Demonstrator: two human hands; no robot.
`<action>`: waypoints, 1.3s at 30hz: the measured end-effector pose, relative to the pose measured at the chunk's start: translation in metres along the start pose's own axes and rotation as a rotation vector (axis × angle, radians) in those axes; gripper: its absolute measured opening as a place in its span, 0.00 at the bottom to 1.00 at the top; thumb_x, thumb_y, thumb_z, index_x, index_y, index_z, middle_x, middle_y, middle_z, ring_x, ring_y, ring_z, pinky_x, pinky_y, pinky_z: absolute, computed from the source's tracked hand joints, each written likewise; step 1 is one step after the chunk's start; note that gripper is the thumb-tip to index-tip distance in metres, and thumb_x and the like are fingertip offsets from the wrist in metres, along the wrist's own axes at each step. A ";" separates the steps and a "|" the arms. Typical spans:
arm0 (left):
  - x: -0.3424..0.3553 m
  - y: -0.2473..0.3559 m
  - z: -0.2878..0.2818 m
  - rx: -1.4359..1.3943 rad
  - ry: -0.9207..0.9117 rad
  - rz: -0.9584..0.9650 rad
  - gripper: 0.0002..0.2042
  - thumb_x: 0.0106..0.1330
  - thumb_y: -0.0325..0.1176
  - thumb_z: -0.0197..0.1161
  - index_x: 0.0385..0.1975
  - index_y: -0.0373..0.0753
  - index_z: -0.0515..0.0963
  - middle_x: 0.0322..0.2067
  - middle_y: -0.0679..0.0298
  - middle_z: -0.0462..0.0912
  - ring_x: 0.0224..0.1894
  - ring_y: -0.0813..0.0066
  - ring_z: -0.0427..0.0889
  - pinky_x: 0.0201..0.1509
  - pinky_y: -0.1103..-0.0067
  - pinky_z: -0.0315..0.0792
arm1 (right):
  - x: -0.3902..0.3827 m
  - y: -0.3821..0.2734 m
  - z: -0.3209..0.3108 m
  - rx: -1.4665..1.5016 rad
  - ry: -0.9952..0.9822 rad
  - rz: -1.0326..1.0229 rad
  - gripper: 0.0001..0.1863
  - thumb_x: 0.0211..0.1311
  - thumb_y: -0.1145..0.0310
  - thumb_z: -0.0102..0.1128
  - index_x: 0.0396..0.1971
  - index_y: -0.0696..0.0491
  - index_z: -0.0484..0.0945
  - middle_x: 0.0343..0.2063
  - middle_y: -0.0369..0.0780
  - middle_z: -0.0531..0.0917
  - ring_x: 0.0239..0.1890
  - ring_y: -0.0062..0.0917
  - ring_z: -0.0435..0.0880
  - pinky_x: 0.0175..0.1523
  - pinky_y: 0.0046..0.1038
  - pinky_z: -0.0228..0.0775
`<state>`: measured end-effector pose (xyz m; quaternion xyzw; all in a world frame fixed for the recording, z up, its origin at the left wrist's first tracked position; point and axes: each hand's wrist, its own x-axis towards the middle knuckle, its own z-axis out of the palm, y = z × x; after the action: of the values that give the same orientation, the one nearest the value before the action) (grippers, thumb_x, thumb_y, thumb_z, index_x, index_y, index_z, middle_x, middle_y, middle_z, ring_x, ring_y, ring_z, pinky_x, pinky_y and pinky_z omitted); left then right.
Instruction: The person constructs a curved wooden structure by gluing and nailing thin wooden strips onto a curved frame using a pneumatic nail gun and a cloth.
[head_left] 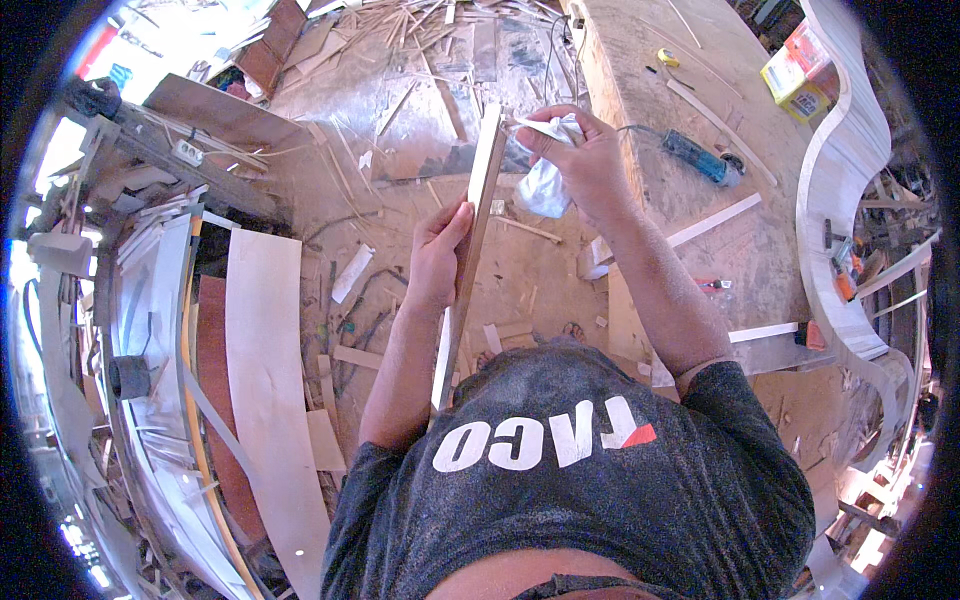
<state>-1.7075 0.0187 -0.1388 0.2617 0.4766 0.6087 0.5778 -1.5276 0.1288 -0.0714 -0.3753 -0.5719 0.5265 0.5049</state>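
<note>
Fingers of the right hand are closed on a white cloth, just right of the far end of a wooden strip; the strip, pointing lengthwise away from the body, is gripped by the left hand.

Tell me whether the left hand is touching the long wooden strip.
Touching: the head view shows the left hand gripping the long wooden strip, thumb against its side.
</note>
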 end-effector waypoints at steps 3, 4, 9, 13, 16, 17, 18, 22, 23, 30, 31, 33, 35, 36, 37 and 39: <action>0.001 0.003 0.002 -0.015 0.011 -0.001 0.12 0.76 0.41 0.62 0.46 0.40 0.83 0.24 0.71 0.79 0.21 0.81 0.75 0.24 0.81 0.67 | -0.003 -0.001 0.000 -0.044 -0.046 0.048 0.12 0.59 0.68 0.77 0.40 0.55 0.86 0.28 0.34 0.86 0.27 0.14 0.83 0.32 0.21 0.73; 0.002 0.004 0.002 -0.016 0.020 0.003 0.12 0.76 0.41 0.62 0.46 0.40 0.84 0.23 0.71 0.79 0.21 0.81 0.74 0.24 0.81 0.66 | -0.007 0.000 0.002 -0.027 -0.056 0.058 0.12 0.60 0.68 0.77 0.40 0.55 0.86 0.28 0.34 0.86 0.27 0.14 0.83 0.31 0.21 0.73; 0.005 0.010 0.006 0.023 0.009 0.004 0.13 0.77 0.42 0.60 0.48 0.39 0.83 0.23 0.70 0.79 0.22 0.80 0.75 0.24 0.81 0.66 | -0.014 0.008 0.006 -0.028 -0.103 0.093 0.12 0.59 0.70 0.77 0.40 0.55 0.85 0.30 0.32 0.85 0.29 0.13 0.82 0.34 0.19 0.73; 0.010 0.014 0.007 -0.003 -0.016 0.048 0.14 0.78 0.41 0.58 0.50 0.38 0.82 0.23 0.69 0.79 0.22 0.80 0.76 0.24 0.80 0.67 | -0.023 0.013 0.010 -0.107 -0.131 0.086 0.11 0.60 0.70 0.77 0.40 0.55 0.85 0.31 0.31 0.85 0.30 0.12 0.81 0.34 0.19 0.73; 0.009 0.021 0.011 -0.034 0.041 0.022 0.14 0.78 0.40 0.57 0.50 0.36 0.81 0.23 0.68 0.79 0.21 0.79 0.76 0.24 0.80 0.69 | -0.031 0.019 0.013 -0.101 -0.146 0.039 0.10 0.59 0.68 0.78 0.38 0.54 0.86 0.30 0.30 0.85 0.31 0.12 0.80 0.36 0.19 0.72; 0.011 0.021 0.010 -0.037 0.045 0.022 0.14 0.78 0.40 0.57 0.50 0.36 0.81 0.23 0.68 0.79 0.21 0.79 0.76 0.24 0.80 0.69 | -0.034 0.019 0.015 -0.091 -0.158 0.034 0.10 0.59 0.66 0.78 0.36 0.53 0.87 0.30 0.29 0.84 0.33 0.12 0.79 0.37 0.20 0.71; 0.014 0.020 0.009 -0.029 0.019 0.056 0.14 0.78 0.40 0.57 0.51 0.36 0.81 0.24 0.68 0.79 0.21 0.79 0.76 0.24 0.79 0.69 | -0.036 0.018 0.017 -0.091 -0.163 0.036 0.10 0.59 0.66 0.78 0.36 0.53 0.87 0.30 0.29 0.84 0.33 0.12 0.79 0.37 0.20 0.71; 0.022 0.021 0.012 -0.110 -0.010 0.082 0.17 0.77 0.35 0.58 0.58 0.30 0.79 0.40 0.64 0.84 0.39 0.78 0.81 0.42 0.80 0.74 | -0.043 0.022 0.019 -0.072 -0.206 0.122 0.10 0.58 0.68 0.78 0.37 0.54 0.87 0.31 0.31 0.85 0.34 0.13 0.80 0.39 0.20 0.73; 0.024 0.022 0.012 -0.139 -0.012 0.082 0.18 0.77 0.33 0.58 0.60 0.29 0.78 0.45 0.63 0.85 0.44 0.78 0.83 0.48 0.80 0.75 | -0.044 0.023 0.021 -0.086 -0.202 0.081 0.10 0.58 0.69 0.78 0.37 0.54 0.87 0.31 0.31 0.86 0.35 0.13 0.80 0.40 0.21 0.73; 0.038 0.024 0.008 -0.207 -0.023 0.130 0.18 0.77 0.34 0.58 0.60 0.29 0.77 0.45 0.63 0.85 0.46 0.77 0.82 0.50 0.80 0.74 | -0.061 0.021 0.029 -0.102 -0.273 0.057 0.09 0.60 0.72 0.76 0.39 0.55 0.85 0.29 0.31 0.84 0.30 0.13 0.81 0.36 0.20 0.73; 0.039 0.026 0.008 -0.219 -0.026 0.147 0.19 0.77 0.34 0.58 0.61 0.29 0.77 0.45 0.63 0.85 0.46 0.77 0.82 0.50 0.80 0.74 | -0.063 0.022 0.029 -0.130 -0.285 0.084 0.09 0.60 0.72 0.76 0.39 0.55 0.85 0.29 0.31 0.84 0.30 0.13 0.81 0.36 0.20 0.73; 0.045 0.028 0.006 -0.258 -0.023 0.142 0.18 0.77 0.35 0.58 0.61 0.31 0.77 0.43 0.64 0.85 0.43 0.78 0.83 0.46 0.80 0.75 | -0.066 0.026 0.030 -0.157 -0.303 0.113 0.10 0.60 0.72 0.76 0.39 0.55 0.85 0.29 0.31 0.84 0.30 0.13 0.81 0.36 0.20 0.73; 0.049 0.031 0.004 -0.297 -0.021 0.131 0.18 0.77 0.35 0.58 0.61 0.32 0.78 0.41 0.65 0.85 0.39 0.78 0.83 0.43 0.79 0.76 | -0.070 0.034 0.029 -0.201 -0.319 0.121 0.10 0.60 0.71 0.76 0.38 0.54 0.84 0.29 0.31 0.84 0.30 0.13 0.81 0.36 0.20 0.73; 0.050 0.033 0.002 -0.277 -0.041 0.143 0.17 0.78 0.36 0.57 0.60 0.34 0.78 0.38 0.66 0.85 0.35 0.77 0.82 0.38 0.77 0.76 | -0.072 0.039 0.029 -0.200 -0.323 0.125 0.10 0.60 0.71 0.76 0.38 0.54 0.84 0.29 0.31 0.84 0.30 0.13 0.81 0.36 0.20 0.73; 0.052 0.036 0.001 -0.259 -0.062 0.153 0.17 0.78 0.36 0.57 0.60 0.36 0.78 0.36 0.67 0.85 0.31 0.77 0.82 0.33 0.76 0.76 | -0.074 0.043 0.031 -0.218 -0.321 0.108 0.10 0.60 0.70 0.76 0.38 0.55 0.84 0.29 0.31 0.84 0.30 0.13 0.81 0.36 0.20 0.73; 0.058 0.039 0.002 -0.283 -0.061 0.169 0.15 0.78 0.36 0.57 0.57 0.37 0.80 0.33 0.68 0.84 0.28 0.77 0.80 0.30 0.75 0.75 | -0.078 0.045 0.032 -0.237 -0.321 0.095 0.10 0.60 0.69 0.76 0.38 0.55 0.84 0.29 0.32 0.84 0.30 0.13 0.81 0.36 0.20 0.74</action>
<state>-1.7350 0.0788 -0.1169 0.2351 0.3445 0.7081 0.5697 -1.5473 0.0536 -0.1276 -0.3699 -0.6847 0.5319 0.3339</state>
